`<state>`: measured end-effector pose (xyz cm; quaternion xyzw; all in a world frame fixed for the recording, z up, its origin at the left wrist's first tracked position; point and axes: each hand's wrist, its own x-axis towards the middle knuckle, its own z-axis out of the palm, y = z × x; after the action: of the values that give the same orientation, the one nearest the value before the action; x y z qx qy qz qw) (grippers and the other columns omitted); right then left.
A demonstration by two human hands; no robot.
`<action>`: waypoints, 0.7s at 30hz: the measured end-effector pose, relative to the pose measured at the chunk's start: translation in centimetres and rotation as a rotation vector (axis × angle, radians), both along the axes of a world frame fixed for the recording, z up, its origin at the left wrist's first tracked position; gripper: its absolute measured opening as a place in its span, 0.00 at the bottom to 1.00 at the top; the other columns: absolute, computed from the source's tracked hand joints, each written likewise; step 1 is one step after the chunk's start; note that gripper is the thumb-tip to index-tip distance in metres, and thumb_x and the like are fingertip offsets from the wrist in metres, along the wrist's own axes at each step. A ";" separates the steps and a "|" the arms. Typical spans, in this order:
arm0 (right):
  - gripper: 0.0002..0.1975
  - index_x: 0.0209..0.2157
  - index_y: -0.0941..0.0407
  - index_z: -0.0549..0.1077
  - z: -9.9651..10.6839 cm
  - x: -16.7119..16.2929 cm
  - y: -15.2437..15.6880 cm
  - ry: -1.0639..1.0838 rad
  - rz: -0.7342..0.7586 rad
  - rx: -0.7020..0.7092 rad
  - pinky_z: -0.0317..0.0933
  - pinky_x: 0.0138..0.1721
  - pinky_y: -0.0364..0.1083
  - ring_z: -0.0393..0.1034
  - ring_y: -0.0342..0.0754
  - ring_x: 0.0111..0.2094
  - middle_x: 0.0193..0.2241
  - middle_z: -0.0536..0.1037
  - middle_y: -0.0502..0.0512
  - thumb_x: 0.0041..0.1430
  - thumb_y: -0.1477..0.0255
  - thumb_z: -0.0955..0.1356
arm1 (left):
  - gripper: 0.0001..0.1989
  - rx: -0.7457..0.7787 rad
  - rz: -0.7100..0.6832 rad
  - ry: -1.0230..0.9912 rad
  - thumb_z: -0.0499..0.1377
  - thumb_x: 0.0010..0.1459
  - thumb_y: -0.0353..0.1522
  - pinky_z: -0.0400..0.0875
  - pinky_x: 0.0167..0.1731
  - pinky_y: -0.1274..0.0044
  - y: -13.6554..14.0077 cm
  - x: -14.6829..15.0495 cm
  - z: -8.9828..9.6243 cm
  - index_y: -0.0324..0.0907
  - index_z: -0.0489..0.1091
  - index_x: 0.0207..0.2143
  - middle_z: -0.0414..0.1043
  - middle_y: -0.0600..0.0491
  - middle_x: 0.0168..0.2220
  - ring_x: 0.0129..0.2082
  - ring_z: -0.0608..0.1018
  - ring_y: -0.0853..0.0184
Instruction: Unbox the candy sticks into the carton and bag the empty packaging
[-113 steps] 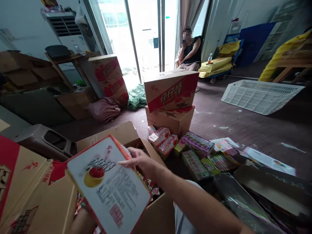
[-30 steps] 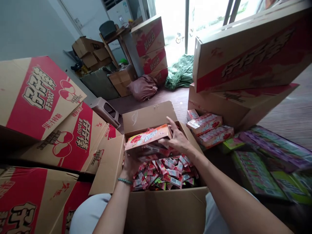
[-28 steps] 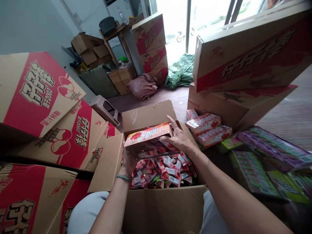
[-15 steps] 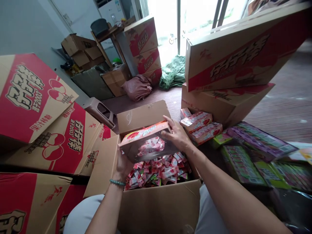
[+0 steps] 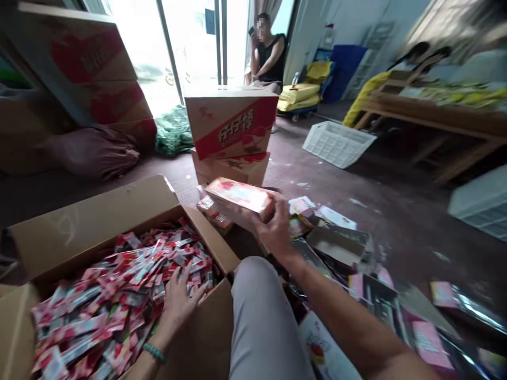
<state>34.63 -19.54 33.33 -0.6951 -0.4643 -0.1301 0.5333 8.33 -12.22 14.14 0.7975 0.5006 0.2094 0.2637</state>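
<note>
My right hand [image 5: 277, 229] grips one end of a small red-and-white candy display box [image 5: 240, 194], lifted clear to the right of the big carton. Some blur covers the box, so what lies inside it cannot be made out. My left hand [image 5: 180, 298], a green bead bracelet [image 5: 153, 352] at its wrist, rests with fingers apart on loose red-wrapped candies [image 5: 119, 285]. These fill the open cardboard carton [image 5: 202, 338] at my left knee. Just behind the held box, more small candy boxes [image 5: 214, 211] lie on the floor.
Two stacked red-printed cartons [image 5: 233, 126] stand ahead. Emptied display boxes [image 5: 340, 245] and wrappers litter the floor at right. Farther off are a seated person [image 5: 273, 55], a white crate [image 5: 338, 143], a wooden table [image 5: 435, 111] and a green net bag [image 5: 174, 132].
The view has swung right. The candy box has gone from both hands above the carton to my right hand alone, out to the right. My left hand has dropped onto the candies.
</note>
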 end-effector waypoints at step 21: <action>0.26 0.61 0.57 0.64 -15.1 16.8 -4.4 -0.390 -0.357 -1.338 0.58 0.48 0.54 0.65 0.60 0.52 0.57 0.66 0.70 0.60 0.74 0.63 | 0.35 -0.095 -0.284 0.316 0.51 0.59 0.47 0.61 0.59 0.59 -2.4 6.7 -0.7 0.47 0.57 0.67 0.61 0.41 0.63 0.64 0.62 0.49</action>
<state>51.38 -23.96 18.20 -0.9023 -0.4106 -0.0246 -0.1291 15.00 -14.64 13.39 0.8696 0.4276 0.0185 0.2462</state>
